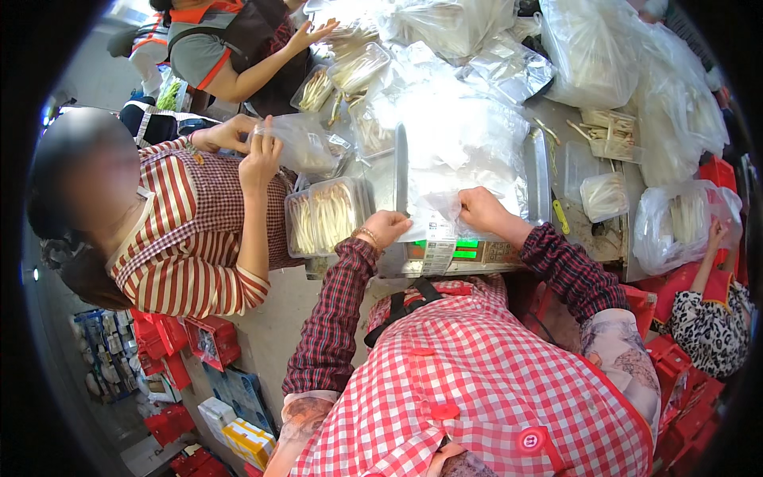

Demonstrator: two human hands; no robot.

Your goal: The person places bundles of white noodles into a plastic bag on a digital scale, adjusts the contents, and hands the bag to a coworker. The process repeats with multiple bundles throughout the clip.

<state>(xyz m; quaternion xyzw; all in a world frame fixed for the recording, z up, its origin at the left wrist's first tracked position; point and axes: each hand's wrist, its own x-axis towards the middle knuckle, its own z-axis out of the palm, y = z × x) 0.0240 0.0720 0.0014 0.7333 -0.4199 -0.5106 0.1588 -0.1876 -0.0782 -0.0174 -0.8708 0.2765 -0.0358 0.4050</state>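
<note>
My left hand (387, 228) pinches the near edge of a clear plastic bag (422, 222) between thumb and fingertips. On the other side, my right hand (486, 210) grips the same film, its fingers curled. Between my hands a strip of printed labels (440, 250) hangs down over the front of a digital scale (498, 253) with green displays. Beyond them, a metal tray (539, 173) on the scale is heaped with shiny plastic bags (471, 137). Glare washes out the middle of that heap, so its contents cannot be made out.
Clear tubs of pale stalk vegetables (331, 216) stand left, beside a co-worker (197, 220) handling a bag (301, 143). A yellow box cutter (560, 216) lies right, near a filled tub (604, 197). Other people work at the far left and right. Red crates (214, 340) stand below.
</note>
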